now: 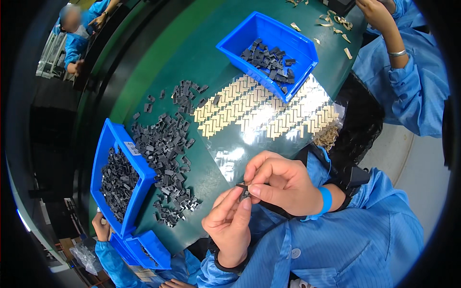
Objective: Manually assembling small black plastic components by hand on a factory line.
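Note:
A small black plastic part [243, 192] is pinched between the fingertips of both my hands, above the near edge of the table. My left hand [229, 224] grips it from the left with thumb and forefinger. From the right, my right hand [284, 185] closes thumb and fingers at the same part, covering much of it. Beyond my hands lies a shiny clear sheet [229, 165] bearing rows of small cream-coloured strips [230, 110]. Left of the sheet spreads a large heap of loose dark plastic parts [165, 144].
A blue bin [235, 53] holding dark parts stands on the sheet's far end. Another full blue bin [146, 168] is at left, with a smaller blue bin [156, 249] below it. Peeled cream scraps [329, 137] lie beside a black bag [362, 110]. Co-workers sit nearby.

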`<state>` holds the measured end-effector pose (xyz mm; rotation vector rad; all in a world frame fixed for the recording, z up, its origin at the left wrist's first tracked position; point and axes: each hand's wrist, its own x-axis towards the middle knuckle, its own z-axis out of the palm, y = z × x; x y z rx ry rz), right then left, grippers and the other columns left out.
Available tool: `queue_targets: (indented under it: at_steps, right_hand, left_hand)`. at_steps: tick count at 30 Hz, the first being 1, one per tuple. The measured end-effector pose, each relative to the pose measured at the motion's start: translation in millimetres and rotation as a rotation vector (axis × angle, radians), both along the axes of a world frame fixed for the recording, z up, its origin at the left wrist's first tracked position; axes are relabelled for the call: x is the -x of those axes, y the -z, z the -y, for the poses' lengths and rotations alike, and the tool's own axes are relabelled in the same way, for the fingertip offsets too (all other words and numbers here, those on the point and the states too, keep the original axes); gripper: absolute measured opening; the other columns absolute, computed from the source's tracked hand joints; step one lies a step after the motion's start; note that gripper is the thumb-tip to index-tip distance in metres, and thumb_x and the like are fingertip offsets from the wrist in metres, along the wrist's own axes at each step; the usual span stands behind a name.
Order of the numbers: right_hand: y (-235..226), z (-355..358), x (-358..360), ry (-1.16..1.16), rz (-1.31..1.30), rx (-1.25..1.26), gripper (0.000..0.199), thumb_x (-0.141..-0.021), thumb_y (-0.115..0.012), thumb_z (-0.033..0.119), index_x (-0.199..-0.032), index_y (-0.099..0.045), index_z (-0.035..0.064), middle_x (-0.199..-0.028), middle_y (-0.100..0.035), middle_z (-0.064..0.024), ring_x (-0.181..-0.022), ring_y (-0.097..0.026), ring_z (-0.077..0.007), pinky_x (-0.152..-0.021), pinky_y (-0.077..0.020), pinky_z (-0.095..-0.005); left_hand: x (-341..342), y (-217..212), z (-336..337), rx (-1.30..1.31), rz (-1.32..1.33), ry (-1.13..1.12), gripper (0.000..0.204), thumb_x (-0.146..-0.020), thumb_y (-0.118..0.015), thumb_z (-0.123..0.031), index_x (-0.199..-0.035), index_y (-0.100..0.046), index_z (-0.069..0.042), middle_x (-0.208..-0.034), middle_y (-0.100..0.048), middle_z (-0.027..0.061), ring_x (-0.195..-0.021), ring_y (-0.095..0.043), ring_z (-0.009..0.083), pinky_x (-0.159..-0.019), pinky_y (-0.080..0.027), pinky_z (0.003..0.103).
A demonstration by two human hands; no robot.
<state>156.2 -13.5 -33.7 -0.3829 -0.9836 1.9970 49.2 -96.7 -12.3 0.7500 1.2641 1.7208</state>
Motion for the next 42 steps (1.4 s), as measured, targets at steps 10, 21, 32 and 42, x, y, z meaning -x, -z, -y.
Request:
queue_targets:
  at_steps: [10, 21, 32, 42]
  right_hand:
    - [0.8, 3.8, -0.4, 0.071, 0.078, -0.095, 0.004, -0.081, -0.059, -0.004, -0.084, -0.056, -0.0026, -0.100, -0.050, -0.0100, -0.087, -0.053, -0.0109, -0.076, -0.0463, -0.0229]
    - [0.6, 1.5, 3.1, 0.191, 0.227, -0.250, 0.008, -0.077, -0.065, 0.001, -0.078, -0.057, 0.0021, -0.092, -0.056, -0.0094, -0.082, -0.056, -0.0158, -0.073, -0.0453, -0.0267]
    - [2.6, 4.3, 4.0, 0.223, 0.228, -0.273, 0.009, -0.076, -0.065, 0.001, -0.077, -0.056, 0.0020, -0.092, -0.056, -0.0090, -0.082, -0.056, -0.0154, -0.072, -0.0453, -0.0265]
    - [6.5, 3.6, 1.6, 0.190, 0.191, -0.323, 0.010, -0.077, -0.066, -0.004, -0.081, -0.057, -0.0005, -0.098, -0.052, -0.0126, -0.086, -0.053, -0.0137, -0.076, -0.0455, -0.0252]
  left_hand:
    - [-1.9, 1.3, 1.7, -0.024, -0.019, 0.005, 0.028, -0.081, -0.055, 0.013, -0.108, -0.058, 0.007, -0.107, -0.058, 0.0192, -0.090, -0.062, 0.0224, -0.080, -0.053, 0.032]
    - [0.7, 3.1, 2.7, -0.004, 0.126, -0.010, 0.029, -0.080, -0.056, 0.014, -0.108, -0.058, 0.008, -0.111, -0.057, 0.0193, -0.093, -0.061, 0.0203, -0.084, -0.049, 0.030]
    - [-4.3, 2.3, 0.8, 0.033, 0.166, -0.065, 0.021, -0.084, -0.055, 0.005, -0.104, -0.061, 0.005, -0.104, -0.061, 0.0173, -0.091, -0.061, 0.0207, -0.081, -0.050, 0.031]
    - [-5.5, 0.7, -1.1, -0.003, 0.253, -0.054, 0.019, -0.083, -0.055, 0.007, -0.101, -0.061, 0.007, -0.104, -0.060, 0.0202, -0.092, -0.060, 0.0224, -0.085, -0.048, 0.034]
